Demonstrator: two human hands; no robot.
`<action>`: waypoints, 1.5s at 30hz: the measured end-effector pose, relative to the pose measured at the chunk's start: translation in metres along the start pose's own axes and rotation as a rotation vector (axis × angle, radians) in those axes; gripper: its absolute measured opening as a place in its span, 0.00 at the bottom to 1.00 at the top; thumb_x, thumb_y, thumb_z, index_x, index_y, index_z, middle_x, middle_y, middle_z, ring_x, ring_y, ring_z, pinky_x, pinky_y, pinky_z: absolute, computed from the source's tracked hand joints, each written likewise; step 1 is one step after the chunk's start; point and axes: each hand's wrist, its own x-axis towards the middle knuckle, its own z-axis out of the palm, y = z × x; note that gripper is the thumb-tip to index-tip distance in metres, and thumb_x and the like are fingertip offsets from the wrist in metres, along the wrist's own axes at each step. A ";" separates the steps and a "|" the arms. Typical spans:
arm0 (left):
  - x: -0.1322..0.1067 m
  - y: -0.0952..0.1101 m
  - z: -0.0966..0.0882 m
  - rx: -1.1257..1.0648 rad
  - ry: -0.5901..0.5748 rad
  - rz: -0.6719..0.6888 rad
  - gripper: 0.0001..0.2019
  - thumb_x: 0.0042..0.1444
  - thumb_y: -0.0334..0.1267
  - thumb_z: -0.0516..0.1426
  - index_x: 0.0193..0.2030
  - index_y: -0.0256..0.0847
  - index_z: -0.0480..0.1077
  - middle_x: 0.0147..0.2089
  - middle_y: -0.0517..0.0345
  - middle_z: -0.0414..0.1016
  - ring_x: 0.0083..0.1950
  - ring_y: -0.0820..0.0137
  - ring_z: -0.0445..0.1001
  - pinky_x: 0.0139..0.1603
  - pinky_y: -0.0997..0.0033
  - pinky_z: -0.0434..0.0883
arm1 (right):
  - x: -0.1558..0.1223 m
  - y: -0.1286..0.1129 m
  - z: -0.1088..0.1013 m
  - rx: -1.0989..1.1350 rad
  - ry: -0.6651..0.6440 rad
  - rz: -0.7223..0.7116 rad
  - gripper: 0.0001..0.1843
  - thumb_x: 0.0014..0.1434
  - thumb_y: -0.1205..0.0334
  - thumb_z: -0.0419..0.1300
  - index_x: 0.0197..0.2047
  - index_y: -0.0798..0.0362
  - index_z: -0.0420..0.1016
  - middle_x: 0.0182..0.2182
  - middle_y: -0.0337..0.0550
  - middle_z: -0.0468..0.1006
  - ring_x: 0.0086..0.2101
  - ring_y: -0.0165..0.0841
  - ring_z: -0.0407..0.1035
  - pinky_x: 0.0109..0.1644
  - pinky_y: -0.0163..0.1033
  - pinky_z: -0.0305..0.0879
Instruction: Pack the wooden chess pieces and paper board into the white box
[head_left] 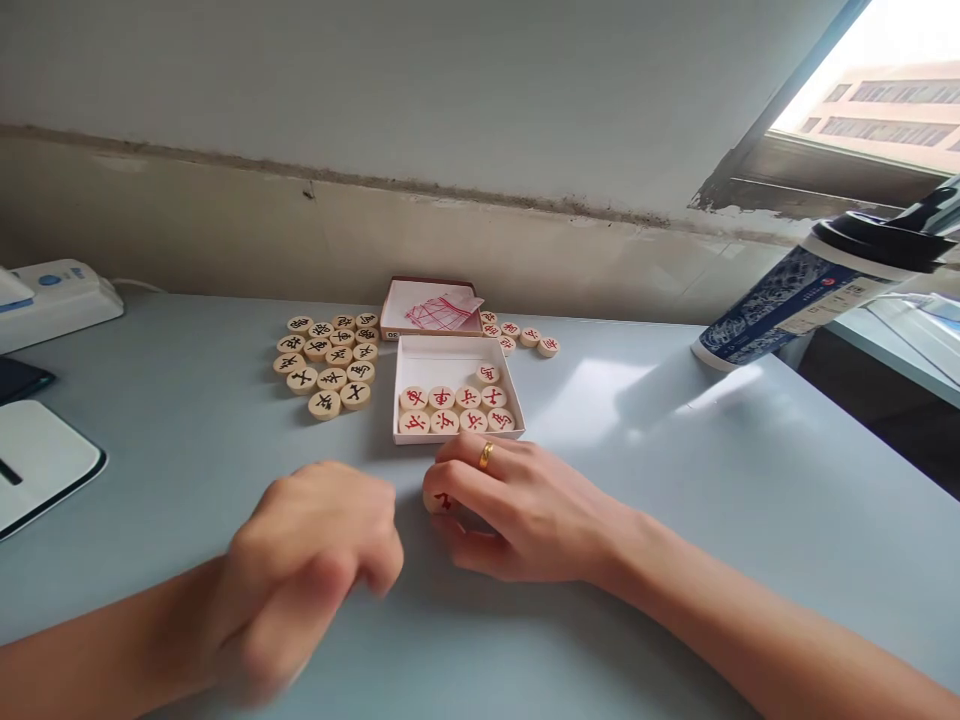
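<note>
My right hand, with a gold ring, rests on the grey table just in front of a small white box. Its fingers curl round a round wooden game piece with a red mark. The box holds several red-marked pieces in two rows. My left hand hovers to the left, fingers loosely curled and blurred by motion; I see nothing in it. A group of black-marked pieces lies left of the box. A few red-marked pieces lie behind the box on the right.
The box lid with a folded printed sheet lies behind the box. A blue-and-white cup with a black lid stands at the right. White devices sit at the left edge, near the wall. The table edge drops off at the right.
</note>
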 end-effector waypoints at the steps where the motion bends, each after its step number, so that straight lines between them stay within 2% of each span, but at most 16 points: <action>1: 0.005 -0.001 -0.001 0.010 -0.010 -0.110 0.31 0.67 0.57 0.37 0.18 0.41 0.58 0.15 0.62 0.55 0.19 0.73 0.56 0.24 0.69 0.58 | 0.000 0.000 0.001 0.008 0.006 0.009 0.04 0.57 0.68 0.57 0.37 0.57 0.71 0.35 0.43 0.73 0.30 0.28 0.66 0.34 0.33 0.67; 4: 0.016 -0.005 -0.003 0.015 -0.030 -0.393 0.27 0.67 0.54 0.41 0.21 0.41 0.58 0.17 0.64 0.54 0.20 0.74 0.55 0.22 0.72 0.54 | -0.002 0.001 0.001 0.045 0.019 0.043 0.07 0.54 0.70 0.59 0.38 0.55 0.70 0.35 0.41 0.73 0.30 0.27 0.66 0.33 0.33 0.66; 6: 0.020 -0.005 -0.002 0.025 -0.048 -0.483 0.27 0.66 0.56 0.42 0.22 0.40 0.58 0.19 0.64 0.56 0.22 0.74 0.56 0.22 0.73 0.54 | -0.002 0.001 0.001 0.075 0.020 0.062 0.09 0.53 0.70 0.60 0.39 0.55 0.69 0.35 0.40 0.73 0.29 0.27 0.66 0.32 0.33 0.65; 10: 0.025 -0.002 -0.001 0.052 -0.081 -0.488 0.25 0.65 0.55 0.45 0.23 0.40 0.56 0.21 0.66 0.56 0.23 0.75 0.53 0.21 0.75 0.53 | -0.001 -0.001 0.000 0.188 0.007 0.116 0.12 0.52 0.72 0.61 0.40 0.55 0.67 0.34 0.39 0.73 0.29 0.26 0.66 0.32 0.32 0.66; 14: 0.027 -0.003 -0.006 0.038 -0.106 -0.491 0.22 0.64 0.53 0.48 0.25 0.40 0.62 0.22 0.66 0.59 0.23 0.75 0.56 0.22 0.75 0.54 | 0.000 -0.003 -0.001 0.291 0.036 0.157 0.13 0.54 0.72 0.62 0.41 0.53 0.65 0.35 0.39 0.72 0.31 0.26 0.67 0.36 0.33 0.67; 18: 0.030 -0.008 -0.012 -0.080 -0.270 -0.525 0.18 0.62 0.52 0.52 0.30 0.40 0.68 0.25 0.65 0.62 0.25 0.75 0.57 0.23 0.76 0.54 | 0.001 -0.004 -0.002 0.359 0.063 0.214 0.12 0.56 0.69 0.63 0.39 0.52 0.63 0.34 0.38 0.72 0.33 0.28 0.67 0.37 0.36 0.67; 20: 0.031 -0.010 -0.015 -0.183 -0.322 -0.542 0.17 0.63 0.52 0.51 0.33 0.41 0.69 0.27 0.65 0.63 0.27 0.75 0.58 0.25 0.77 0.56 | 0.001 -0.004 -0.002 0.474 0.071 0.268 0.12 0.57 0.68 0.63 0.38 0.52 0.62 0.34 0.38 0.72 0.33 0.28 0.68 0.37 0.35 0.68; 25: 0.031 -0.012 -0.015 -0.255 -0.224 -0.526 0.16 0.64 0.49 0.51 0.31 0.41 0.65 0.25 0.67 0.62 0.25 0.78 0.61 0.24 0.80 0.59 | 0.005 -0.001 -0.006 0.814 0.008 0.513 0.09 0.63 0.58 0.59 0.38 0.52 0.61 0.29 0.35 0.71 0.27 0.25 0.66 0.30 0.33 0.66; 29: 0.030 -0.011 -0.014 -0.248 -0.193 -0.516 0.15 0.64 0.48 0.51 0.32 0.41 0.65 0.26 0.67 0.61 0.25 0.79 0.62 0.25 0.81 0.61 | 0.007 0.002 -0.008 0.871 -0.072 0.604 0.10 0.66 0.55 0.55 0.39 0.53 0.66 0.33 0.41 0.74 0.30 0.27 0.67 0.32 0.35 0.66; 32: 0.030 -0.010 -0.014 -0.233 -0.192 -0.501 0.15 0.65 0.49 0.51 0.33 0.41 0.66 0.27 0.67 0.62 0.26 0.79 0.63 0.26 0.81 0.62 | 0.007 0.002 -0.009 0.880 -0.101 0.639 0.11 0.66 0.54 0.55 0.39 0.53 0.67 0.33 0.41 0.74 0.29 0.27 0.66 0.31 0.34 0.65; 36: 0.030 -0.011 -0.014 -0.248 -0.166 -0.529 0.18 0.64 0.53 0.50 0.32 0.41 0.65 0.24 0.67 0.62 0.24 0.78 0.62 0.23 0.80 0.61 | 0.008 -0.001 -0.010 0.868 -0.049 0.625 0.11 0.64 0.55 0.57 0.35 0.53 0.65 0.27 0.36 0.70 0.26 0.26 0.64 0.27 0.33 0.62; 39: 0.029 -0.013 -0.013 -0.252 -0.153 -0.601 0.25 0.64 0.59 0.46 0.28 0.40 0.64 0.21 0.66 0.61 0.22 0.76 0.61 0.20 0.78 0.59 | 0.007 -0.004 -0.008 0.792 0.071 0.514 0.06 0.62 0.62 0.58 0.35 0.52 0.63 0.24 0.33 0.68 0.24 0.24 0.63 0.27 0.32 0.62; 42: 0.028 -0.014 -0.014 -0.222 -0.193 -0.581 0.27 0.64 0.60 0.44 0.28 0.39 0.65 0.22 0.64 0.63 0.23 0.76 0.61 0.21 0.78 0.58 | 0.004 -0.004 -0.005 0.616 0.161 0.374 0.07 0.58 0.72 0.58 0.37 0.52 0.64 0.25 0.33 0.72 0.25 0.24 0.65 0.29 0.31 0.63; 45: 0.028 -0.013 -0.016 -0.227 -0.241 -0.538 0.27 0.64 0.59 0.45 0.26 0.39 0.64 0.23 0.64 0.64 0.24 0.76 0.61 0.23 0.78 0.59 | 0.000 -0.002 0.000 0.438 0.192 0.299 0.12 0.55 0.75 0.59 0.39 0.51 0.65 0.30 0.34 0.75 0.27 0.24 0.67 0.31 0.30 0.65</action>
